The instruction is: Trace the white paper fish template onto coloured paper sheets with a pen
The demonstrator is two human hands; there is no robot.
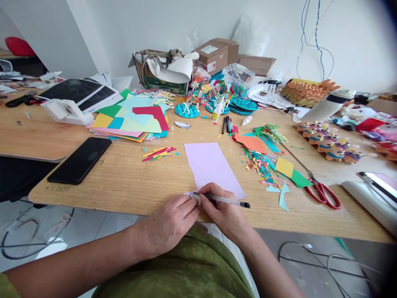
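Note:
A pale lilac paper sheet (211,165) lies on the wooden table (124,178) in front of me. My right hand (221,211) is closed around a clear pen (229,201) lying across the sheet's near corner. My left hand (172,223) is closed too, its fingertips pinching that near edge of the paper against the pen. Both hands meet at the table's front edge.
Red-handled scissors (322,193) and coloured paper scraps (263,163) lie to the right. A black phone (80,160) lies left, with a stack of coloured paper (133,120) behind it. Cardboard boxes (214,56), glue bottles and paper crafts crowd the back.

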